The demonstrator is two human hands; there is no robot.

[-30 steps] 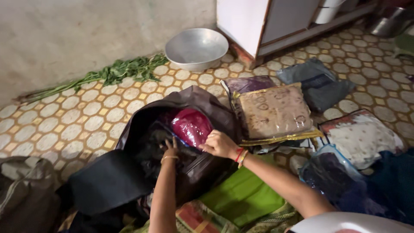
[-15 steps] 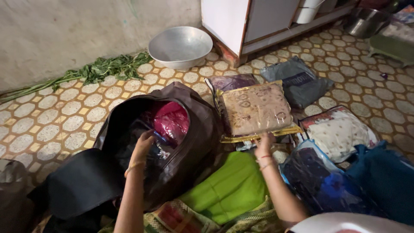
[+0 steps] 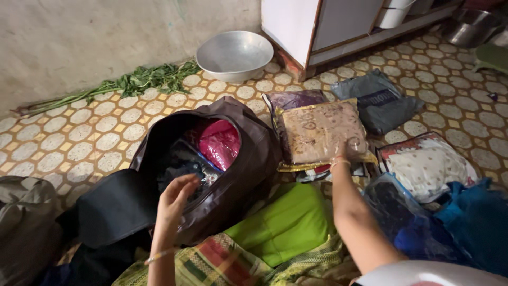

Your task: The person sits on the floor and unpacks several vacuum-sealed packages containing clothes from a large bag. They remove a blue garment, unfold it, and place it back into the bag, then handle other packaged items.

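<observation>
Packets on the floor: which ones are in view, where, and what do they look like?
Beige packet: clear flat wrap, patterned cloth, under right hand.
Purple packet: beneath it, behind.
Grey packet: flat, farther right.
White packet: red-edged, floral, right.
Pink packet: shiny, inside dark bag.

Right hand (image 3: 344,151) slips under the clear plastic-wrapped beige patterned fabric packet (image 3: 320,132), fingers hidden; the grey cloth bag (image 3: 24,222) is cropped at left.
</observation>
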